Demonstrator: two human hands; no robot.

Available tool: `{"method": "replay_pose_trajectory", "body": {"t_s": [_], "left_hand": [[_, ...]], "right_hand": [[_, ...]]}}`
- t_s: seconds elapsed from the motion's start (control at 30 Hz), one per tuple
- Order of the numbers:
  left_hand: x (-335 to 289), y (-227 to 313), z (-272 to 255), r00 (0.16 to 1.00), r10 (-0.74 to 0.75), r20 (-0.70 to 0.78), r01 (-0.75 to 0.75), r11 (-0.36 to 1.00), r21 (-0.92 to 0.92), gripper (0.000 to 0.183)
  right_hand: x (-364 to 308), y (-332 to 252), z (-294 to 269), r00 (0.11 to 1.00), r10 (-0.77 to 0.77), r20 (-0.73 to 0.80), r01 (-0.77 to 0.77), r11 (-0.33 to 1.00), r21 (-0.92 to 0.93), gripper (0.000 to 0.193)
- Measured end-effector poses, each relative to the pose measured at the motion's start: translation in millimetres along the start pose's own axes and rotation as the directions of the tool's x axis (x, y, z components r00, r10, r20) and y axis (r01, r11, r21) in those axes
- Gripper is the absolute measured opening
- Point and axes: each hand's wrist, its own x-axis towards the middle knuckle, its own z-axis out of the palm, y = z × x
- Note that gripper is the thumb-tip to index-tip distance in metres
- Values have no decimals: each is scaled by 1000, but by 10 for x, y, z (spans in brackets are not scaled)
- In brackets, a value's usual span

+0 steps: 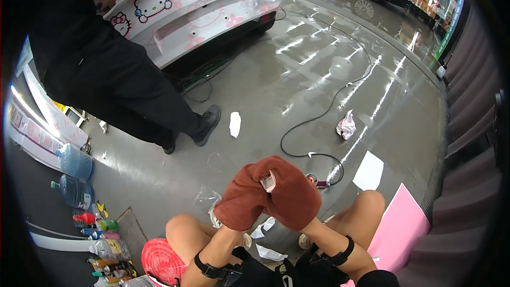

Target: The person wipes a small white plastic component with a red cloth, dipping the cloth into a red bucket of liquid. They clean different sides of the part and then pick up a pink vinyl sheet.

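Note:
A reddish-brown plush cloth (273, 183) covers both of my hands out in front of me, between my bent knees. My left hand (237, 210) is inside or under its left lobe, with only the wrist coming out below. The right lobe likewise hides my right hand (297, 210). Both sets of fingers are out of sight, so how they grip the fabric cannot be made out. A small pale tag or piece (269, 182) shows in the fold where the two lobes meet. Dark straps circle both forearms.
A person in black (122, 79) stands at a white car panel with cartoon prints (196, 21). A cable (324, 114) runs to a small tool (319, 182). Crumpled paper (346, 126), a white sheet (368, 171) and a pink board (401, 226) lie right; bottles (74, 191) stand left.

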Motion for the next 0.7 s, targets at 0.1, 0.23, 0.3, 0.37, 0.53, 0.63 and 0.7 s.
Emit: {"method": "replay_pose_trajectory", "body": {"t_s": [0.1, 0.23, 0.3, 0.37, 0.53, 0.63, 0.7], "left_hand": [[-19, -8, -30, 996, 91, 25, -94, 954, 285, 59], [-30, 16, -70, 983, 182, 20, -176, 903, 393, 43], [-68, -79, -63, 990, 140, -13, -131, 949, 289, 41], [-76, -96, -71, 991, 134, 24, -134, 940, 313, 41], [-123, -467, 39, 990, -5, 137, 2, 1000, 23, 31], [-455, -907, 123, 993, 9, 117, 20, 970, -240, 28], [-662, -1060, -91, 983, -145, 114, 166, 965, -205, 30]], "right_hand": [[188, -192, -169, 1000, 20, -5, -20, 991, 134, 46], [116, -173, -187, 985, -107, -135, 141, 952, 272, 52], [148, -243, -284, 979, -177, -97, 191, 969, 160, 52], [128, -240, -368, 975, -217, -54, 221, 970, 96, 52], [97, -149, -449, 978, -209, 12, 209, 978, -6, 53], [-71, -19, -522, 996, -42, -72, 35, 994, -100, 53], [-186, 135, -476, 975, 162, -154, -147, 984, 104, 54]]}}
